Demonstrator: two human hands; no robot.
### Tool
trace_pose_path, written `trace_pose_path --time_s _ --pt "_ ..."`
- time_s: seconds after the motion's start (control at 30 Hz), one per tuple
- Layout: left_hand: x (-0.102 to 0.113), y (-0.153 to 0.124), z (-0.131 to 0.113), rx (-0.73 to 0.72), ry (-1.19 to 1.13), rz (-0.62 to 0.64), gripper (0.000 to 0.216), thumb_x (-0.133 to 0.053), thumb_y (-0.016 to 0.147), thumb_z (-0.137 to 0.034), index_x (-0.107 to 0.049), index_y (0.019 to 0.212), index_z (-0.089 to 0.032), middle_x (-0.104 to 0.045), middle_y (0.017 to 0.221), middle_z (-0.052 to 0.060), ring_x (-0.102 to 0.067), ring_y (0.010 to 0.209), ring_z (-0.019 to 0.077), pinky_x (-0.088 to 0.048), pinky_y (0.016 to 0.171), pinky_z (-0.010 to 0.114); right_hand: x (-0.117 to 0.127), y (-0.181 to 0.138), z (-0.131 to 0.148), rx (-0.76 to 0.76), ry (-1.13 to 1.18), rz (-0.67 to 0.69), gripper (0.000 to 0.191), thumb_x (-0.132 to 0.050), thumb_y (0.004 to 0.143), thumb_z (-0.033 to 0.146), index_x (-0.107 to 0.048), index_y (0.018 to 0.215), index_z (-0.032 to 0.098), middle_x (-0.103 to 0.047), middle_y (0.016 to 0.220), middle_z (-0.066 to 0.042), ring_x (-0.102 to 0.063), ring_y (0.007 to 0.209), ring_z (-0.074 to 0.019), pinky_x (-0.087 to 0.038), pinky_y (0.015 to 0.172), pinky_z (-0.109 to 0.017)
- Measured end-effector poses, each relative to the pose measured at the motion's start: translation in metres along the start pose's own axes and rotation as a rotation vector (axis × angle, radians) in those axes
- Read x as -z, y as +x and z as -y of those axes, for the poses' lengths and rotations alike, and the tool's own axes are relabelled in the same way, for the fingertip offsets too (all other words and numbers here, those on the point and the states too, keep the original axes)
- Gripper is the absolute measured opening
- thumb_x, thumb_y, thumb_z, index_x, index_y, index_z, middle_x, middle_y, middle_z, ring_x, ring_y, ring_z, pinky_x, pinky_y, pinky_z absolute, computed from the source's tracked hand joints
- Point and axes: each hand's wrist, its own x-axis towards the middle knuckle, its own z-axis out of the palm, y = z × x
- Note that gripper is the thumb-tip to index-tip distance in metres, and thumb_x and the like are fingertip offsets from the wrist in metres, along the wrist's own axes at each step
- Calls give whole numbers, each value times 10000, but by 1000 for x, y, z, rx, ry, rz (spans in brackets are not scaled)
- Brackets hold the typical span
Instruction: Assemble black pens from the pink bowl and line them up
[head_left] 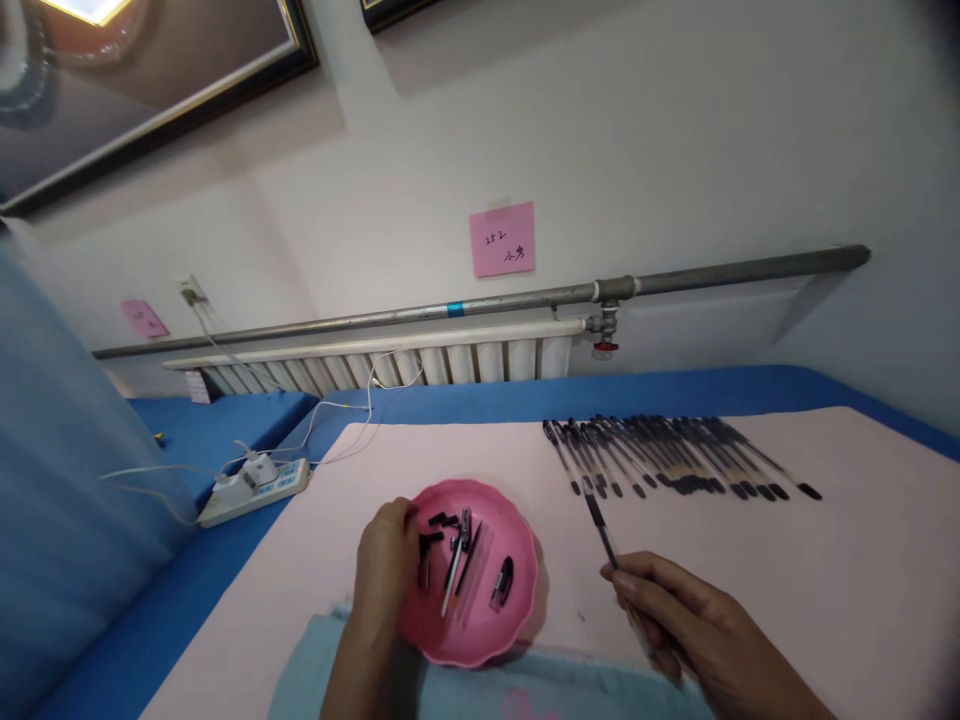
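Note:
My right hand [679, 620] grips a pen [609, 545] with a dark grip section, its upper end angled up and left towards the row of pens. At the left rim of a pink scalloped plate [529, 600], my left hand [386, 560] is curled with its fingers reaching inside; what they pinch, if anything, is hidden. In the plate lie small black pieces [437, 519], thin pen parts [469, 560] and a black pen cap [503, 580]. A long row of black capped pens [637, 450] lies side by side beyond my right hand.
Pink paper [847, 570] covers the blue table [480, 402]. A white power strip [289, 482] with plugs and cables stands at the left. Light blue cloth [570, 685] lies at the front edge. A radiator [487, 360] and pipe [525, 298] run along the wall.

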Motion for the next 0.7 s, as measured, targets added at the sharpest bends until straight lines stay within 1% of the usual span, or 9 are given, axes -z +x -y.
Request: trace_pose_path --time_s 0.1,0.2,0.33,0.47,0.57,0.7 --pt "10 0 4 17 -13 -40 237 -415 813 -178 -635 901 -193 -698 857 38 -615 802 161 -413 680 244 1 1 0 -12 -16 31 273 -607 671 462 -600 687 189 -403 445 69 -340 411 -81 -245 404 -227" --pt "12 1 5 22 -21 -47 255 -390 827 -193 -623 932 -183 -697 902 44 -619 831 162 -421 691 244 0 0 1 9 -10 9 269 -603 677 454 -615 699 186 -392 451 68 -330 418 -84 -249 406 -231" --pt "3 1 5 8 -14 28 239 -422 804 -156 -638 902 -181 -711 864 40 -629 799 157 -422 666 231 0 -1 1 7 -11 -3 252 -599 685 436 -614 711 186 -398 470 63 -336 430 -83 -250 412 -227" --pt "-7 0 2 -30 12 116 262 -418 799 -122 -653 903 -176 -716 885 59 -633 804 163 -417 675 234 1 1 -2 -10 0 -4 267 -631 657 444 -605 720 186 -406 494 58 -361 450 -86 -265 422 -223" --pt "-15 -2 -2 -48 49 161 246 -442 809 -153 -658 925 -178 -713 896 77 -637 812 184 -417 678 252 1 1 -3 -6 -8 0 282 -626 660 463 -606 721 188 -397 486 61 -353 438 -84 -260 408 -223" --pt "-22 -2 -10 -67 107 200 237 -446 827 -190 -664 921 -197 -707 919 72 -630 855 183 -420 727 255 1 0 -2 6 -51 -2 339 -616 649 524 -605 718 193 -397 465 64 -349 412 -85 -268 396 -229"
